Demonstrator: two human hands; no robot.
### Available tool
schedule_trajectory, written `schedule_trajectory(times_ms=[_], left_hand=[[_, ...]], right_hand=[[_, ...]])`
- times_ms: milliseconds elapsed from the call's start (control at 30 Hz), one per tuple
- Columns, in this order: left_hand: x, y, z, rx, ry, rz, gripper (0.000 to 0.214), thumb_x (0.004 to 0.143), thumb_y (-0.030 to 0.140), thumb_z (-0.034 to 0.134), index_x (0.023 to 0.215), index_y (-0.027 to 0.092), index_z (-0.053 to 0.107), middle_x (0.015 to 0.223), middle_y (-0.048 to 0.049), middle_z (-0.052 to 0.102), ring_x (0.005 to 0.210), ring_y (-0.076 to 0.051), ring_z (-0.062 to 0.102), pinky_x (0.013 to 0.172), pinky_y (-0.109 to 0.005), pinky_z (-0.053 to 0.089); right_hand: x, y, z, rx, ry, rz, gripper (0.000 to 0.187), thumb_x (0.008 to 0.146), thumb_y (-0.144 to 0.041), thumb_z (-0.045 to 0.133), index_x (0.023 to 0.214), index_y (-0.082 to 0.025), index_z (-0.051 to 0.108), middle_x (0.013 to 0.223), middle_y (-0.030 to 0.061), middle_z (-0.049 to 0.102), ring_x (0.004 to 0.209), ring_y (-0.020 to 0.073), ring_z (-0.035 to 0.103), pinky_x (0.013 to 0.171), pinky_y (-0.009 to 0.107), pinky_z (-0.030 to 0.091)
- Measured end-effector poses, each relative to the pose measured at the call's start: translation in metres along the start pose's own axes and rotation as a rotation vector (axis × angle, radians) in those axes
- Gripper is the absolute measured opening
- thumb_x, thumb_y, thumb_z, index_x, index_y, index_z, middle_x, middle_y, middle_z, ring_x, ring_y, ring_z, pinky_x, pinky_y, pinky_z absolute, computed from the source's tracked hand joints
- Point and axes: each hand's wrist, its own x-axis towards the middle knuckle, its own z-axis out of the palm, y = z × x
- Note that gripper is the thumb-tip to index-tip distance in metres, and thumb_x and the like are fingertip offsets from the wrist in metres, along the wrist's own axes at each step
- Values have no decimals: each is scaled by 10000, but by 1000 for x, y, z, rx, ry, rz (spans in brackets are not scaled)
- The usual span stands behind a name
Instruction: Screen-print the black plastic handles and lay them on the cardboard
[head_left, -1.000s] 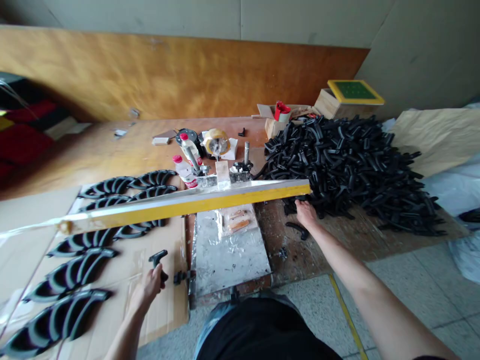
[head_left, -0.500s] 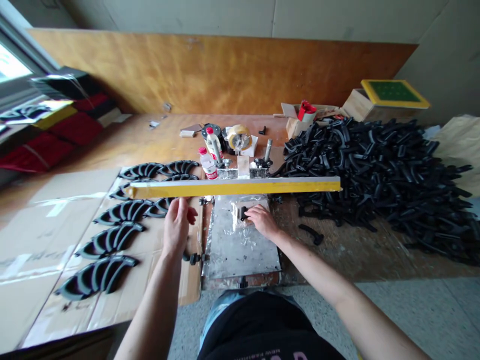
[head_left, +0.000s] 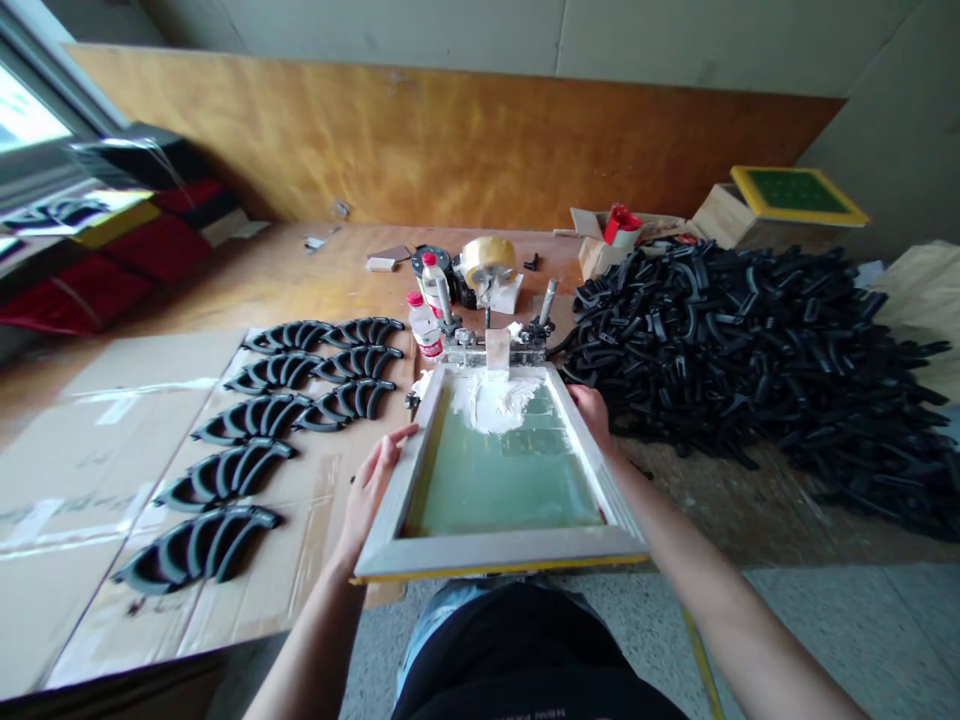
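A screen-printing frame (head_left: 504, 550) lies lowered over the work spot in front of me, its green mesh facing up. White paste (head_left: 491, 405) is heaped on the mesh at the far end, around a pale squeegee-like piece (head_left: 497, 355). My left hand (head_left: 373, 482) is at the frame's left side, fingers against the rail; a tiny dark spot shows by it, too small to name. My right hand (head_left: 591, 412) is closed on the right rail near the far corner, its fingertips partly hidden. The metal plate and the small black part beneath are covered by the frame.
Curved black parts (head_left: 217, 548) stand in rows on cardboard (head_left: 315, 520) at left. A big heap of black parts (head_left: 720, 340) is on the right. Two bottles (head_left: 426, 330), a tape roll (head_left: 487, 262) and clamp posts (head_left: 547, 305) stand behind the frame.
The frame has swung down from a raised, edge-on position to lie over the plate. My right hand has left the small black part for the right rail; my left hand is at the left rail.
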Motion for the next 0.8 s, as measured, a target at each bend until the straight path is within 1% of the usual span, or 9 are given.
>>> schedule_trajectory(times_ms=[67, 133, 200, 300, 400, 567, 633, 700, 800], left_hand=[[-3, -25, 1, 35, -42, -92, 684, 792, 697, 528, 1282, 225, 604, 944, -35, 703, 784, -188, 632, 645, -268, 495], [0, -51, 5, 30, -58, -142, 768, 759, 684, 582, 1386, 247, 507, 886, -25, 701, 734, -180, 631, 613, -259, 484], [6, -73, 10, 49, -58, -158, 835, 748, 666, 607, 1446, 242, 432, 891, -35, 702, 722, -183, 632, 616, -267, 488], [13, -93, 13, 97, -45, -160, 808, 760, 655, 591, 1428, 218, 462, 910, -53, 707, 752, -201, 648, 666, -295, 508], [15, -98, 13, 145, -45, -141, 739, 779, 649, 570, 1370, 206, 530, 909, -60, 716, 811, -221, 666, 750, -325, 520], [13, -96, 14, 154, -40, -112, 655, 819, 609, 542, 1331, 202, 563, 1076, -86, 719, 1008, -258, 657, 925, -370, 480], [13, -95, 15, 155, -27, -115, 645, 819, 598, 545, 1321, 194, 571, 1103, -92, 714, 1035, -262, 651, 942, -367, 470], [12, -91, 15, 149, -24, -120, 657, 807, 598, 554, 1320, 187, 570, 1098, -95, 715, 1022, -262, 655, 906, -355, 484], [9, -83, 15, 117, -38, -140, 716, 782, 620, 568, 1343, 175, 545, 1041, -98, 724, 937, -254, 672, 790, -332, 511]], right_hand=[[26, 2, -7, 3, 161, 60, 324, 930, -157, 448, 1167, -125, 667, 1147, 153, 663, 1085, 254, 602, 968, 455, 481], [55, -14, -4, 27, 245, -12, 443, 883, -224, 592, 1322, -164, 561, 1350, 154, 540, 1235, 273, 499, 1058, 463, 406], [78, -38, 7, 5, 166, -138, 532, 825, -234, 686, 1331, -179, 532, 1352, 135, 526, 1228, 270, 486, 1036, 422, 420], [89, -65, 27, -88, -80, -170, 287, 830, -186, 671, 1112, -158, 622, 1088, 110, 651, 1010, 234, 577, 871, 337, 479], [70, -70, 36, -148, -210, -220, 73, 863, -152, 599, 926, -154, 636, 935, 98, 673, 888, 212, 593, 791, 300, 464], [30, -60, 15, -28, -376, -611, 100, 825, -97, 575, 862, -170, 633, 886, 58, 657, 871, 195, 583, 759, 281, 433], [30, -59, 8, 33, -430, -638, 76, 819, -116, 598, 817, -185, 630, 845, 36, 648, 839, 181, 577, 736, 269, 424], [32, -59, 10, 51, -375, -561, 92, 820, -108, 591, 803, -190, 629, 840, 34, 644, 847, 182, 571, 733, 270, 424], [25, -59, 23, 39, -215, -492, 158, 809, -49, 554, 867, -165, 645, 912, 75, 646, 956, 215, 552, 792, 301, 445]])
